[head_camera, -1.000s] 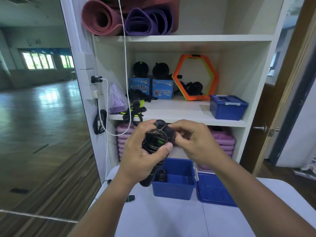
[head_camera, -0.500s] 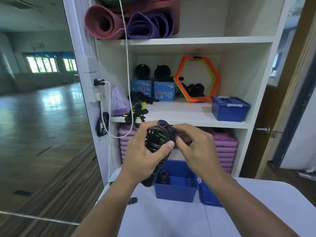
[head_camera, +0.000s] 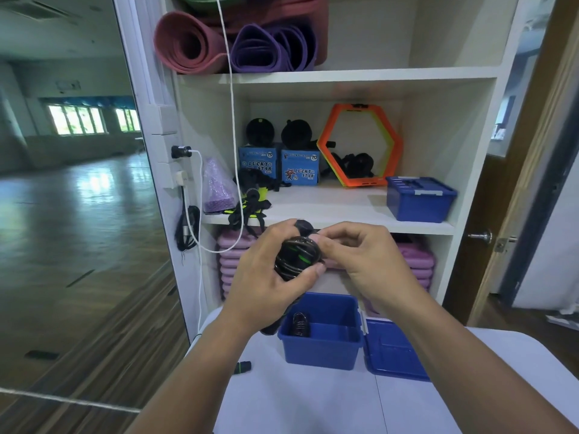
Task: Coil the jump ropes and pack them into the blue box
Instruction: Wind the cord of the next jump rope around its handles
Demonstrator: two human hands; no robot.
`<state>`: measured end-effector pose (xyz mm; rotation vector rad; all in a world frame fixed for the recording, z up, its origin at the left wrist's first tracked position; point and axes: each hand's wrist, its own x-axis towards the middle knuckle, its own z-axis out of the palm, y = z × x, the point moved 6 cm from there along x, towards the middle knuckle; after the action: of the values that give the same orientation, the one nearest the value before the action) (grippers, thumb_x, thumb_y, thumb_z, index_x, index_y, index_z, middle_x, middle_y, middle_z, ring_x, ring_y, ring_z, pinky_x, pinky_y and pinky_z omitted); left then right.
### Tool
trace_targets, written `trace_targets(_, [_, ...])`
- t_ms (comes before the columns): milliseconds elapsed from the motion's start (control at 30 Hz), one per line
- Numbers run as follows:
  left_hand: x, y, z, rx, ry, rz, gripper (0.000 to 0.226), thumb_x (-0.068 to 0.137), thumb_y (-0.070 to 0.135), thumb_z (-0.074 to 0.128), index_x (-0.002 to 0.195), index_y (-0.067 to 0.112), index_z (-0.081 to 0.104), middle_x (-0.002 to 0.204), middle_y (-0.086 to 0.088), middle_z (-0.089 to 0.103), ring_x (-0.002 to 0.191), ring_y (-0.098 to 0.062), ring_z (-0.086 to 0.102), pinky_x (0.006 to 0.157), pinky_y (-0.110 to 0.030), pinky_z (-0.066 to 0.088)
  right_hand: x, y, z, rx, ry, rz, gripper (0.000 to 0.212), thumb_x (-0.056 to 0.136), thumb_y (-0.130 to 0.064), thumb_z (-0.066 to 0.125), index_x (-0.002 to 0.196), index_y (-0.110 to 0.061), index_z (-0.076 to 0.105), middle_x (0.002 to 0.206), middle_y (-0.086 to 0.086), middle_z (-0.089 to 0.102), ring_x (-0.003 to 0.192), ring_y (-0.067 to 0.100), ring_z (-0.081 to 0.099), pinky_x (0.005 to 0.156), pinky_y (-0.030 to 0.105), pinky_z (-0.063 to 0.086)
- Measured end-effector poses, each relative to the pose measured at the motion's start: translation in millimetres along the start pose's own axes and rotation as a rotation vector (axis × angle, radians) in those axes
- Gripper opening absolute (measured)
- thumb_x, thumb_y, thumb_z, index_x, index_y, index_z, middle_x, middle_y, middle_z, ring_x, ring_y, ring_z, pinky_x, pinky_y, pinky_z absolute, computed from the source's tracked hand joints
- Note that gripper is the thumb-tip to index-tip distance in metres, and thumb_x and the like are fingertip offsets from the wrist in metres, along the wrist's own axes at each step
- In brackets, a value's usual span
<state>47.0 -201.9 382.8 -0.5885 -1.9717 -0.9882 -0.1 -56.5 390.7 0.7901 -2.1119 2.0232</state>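
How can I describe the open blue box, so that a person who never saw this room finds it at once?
Start at the white table in front of the shelf unit. The blue box stands near the table's far edge. Unlike the closed blue box on the shelf, it is open, with a coiled rope inside and its lid lying flat beside it.

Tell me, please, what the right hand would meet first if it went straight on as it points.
Probably the coiled jump rope, gripped by the left hand; the right hand seems to pinch it.
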Motion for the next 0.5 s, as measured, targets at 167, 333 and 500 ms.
trace_targets(167, [-1.2, 3.3, -0.7, -0.034, 0.06, 0.02, 0.045, 0.078, 0.033, 0.073, 0.117, 0.024, 0.051, 0.116, 0.006, 0.064, 0.098, -0.011, 0.065, 0.085, -0.02, 0.051, 1.2, -3.8, 2.2, -0.057, 0.052, -0.028, 0.007, 0.08, -0.016, 0.08, 0.077, -0.016, 0.074, 0.074, 0.012, 0.073, 0.071, 0.019, 0.069, 0.08, 0.049, 0.061])
trace_targets(333, [-2.3, 4.7, -2.1, -0.027, 0.142, 0.027, 0.043, 0.073, 0.033, 0.074, 0.108, 0.026, 0.051, 0.117, 0.007, 0.063, 0.092, -0.011, 0.065, 0.082, -0.015, 0.048, 2.6, -7.2, 5.1, -0.098, 0.077, -0.063, 0.008, 0.081, -0.013, 0.076, 0.076, -0.017, 0.072, 0.069, 0.007, 0.068, 0.069, 0.017, 0.064, 0.075, 0.054, 0.059])
trace_targets(500, [-1.7, 4.2, -1.4, -0.057, 0.158, 0.015, 0.042, 0.074, 0.034, 0.074, 0.107, 0.026, 0.051, 0.117, 0.01, 0.061, 0.094, -0.015, 0.066, 0.083, -0.021, 0.05, -0.7, -10.3, 6.7, -0.124, 0.127, -0.116, 0.007, 0.073, -0.025, 0.072, 0.079, -0.022, 0.069, 0.079, 0.014, 0.07, 0.076, 0.034, 0.07, 0.071, 0.056, 0.059])
